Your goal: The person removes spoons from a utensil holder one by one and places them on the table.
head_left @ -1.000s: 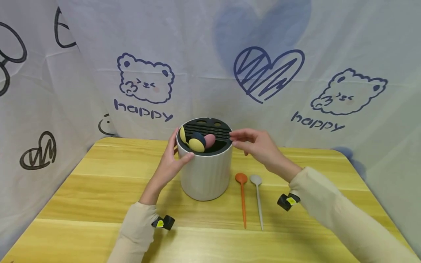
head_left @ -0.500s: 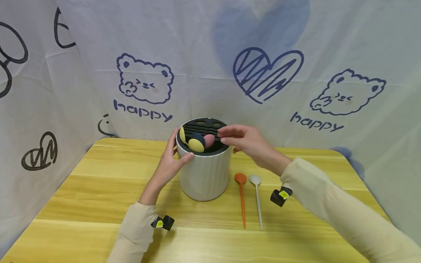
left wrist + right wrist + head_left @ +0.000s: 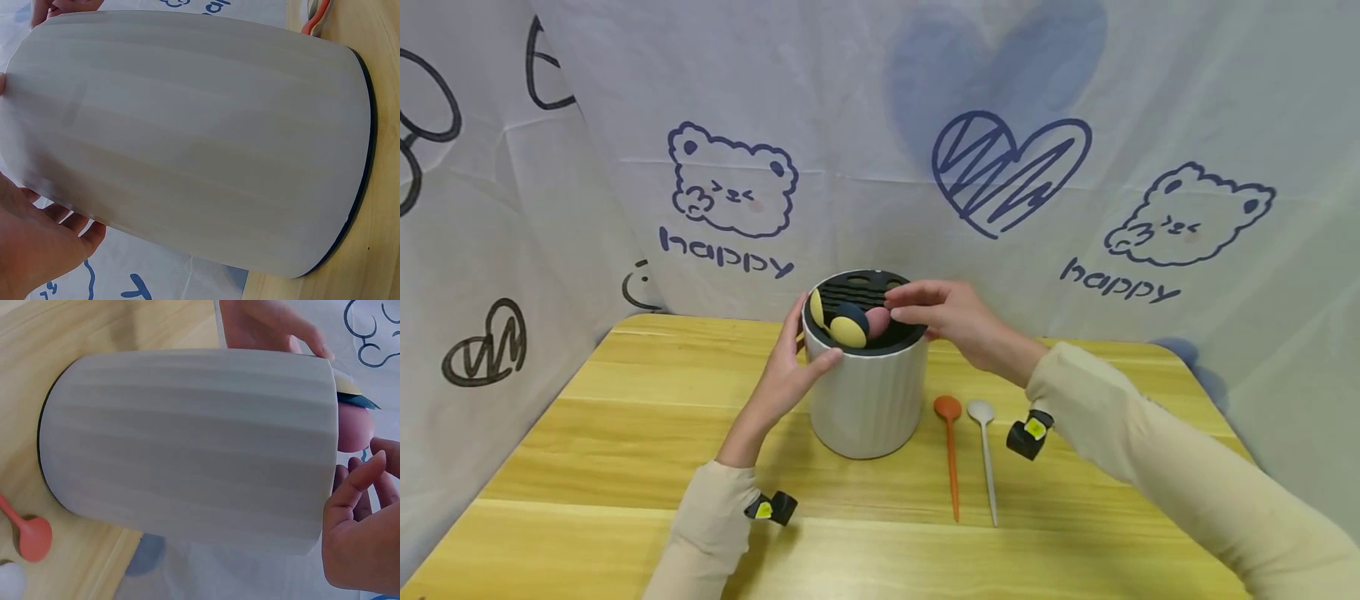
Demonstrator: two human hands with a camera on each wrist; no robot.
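A white ribbed utensil holder (image 3: 867, 408) with a black slotted top stands upright. My left hand (image 3: 786, 371) holds its left side near the rim, thumb in front and fingers round the side. Rounded utensil heads stick out of the front opening: a pink one (image 3: 877, 319), a dark blue one (image 3: 852, 312), a yellow one (image 3: 847, 332) and another yellow one (image 3: 816, 307) at the left. Over the right rim, my right hand (image 3: 962, 321) has its thumb and fingers apart, fingertips right beside the pink head. The utensils' lower parts are hidden inside the holder.
An orange spoon (image 3: 951, 450) and a light grey spoon (image 3: 987, 458) lie side by side on the wooden table (image 3: 647, 450), right of the holder, handles towards me. A white cloth with drawings (image 3: 865, 208) hangs behind the table.
My right hand has moved left from the holder's right rim to the pink utensil head. My left hand keeps its hold, and the holder and spoons have stayed in place.
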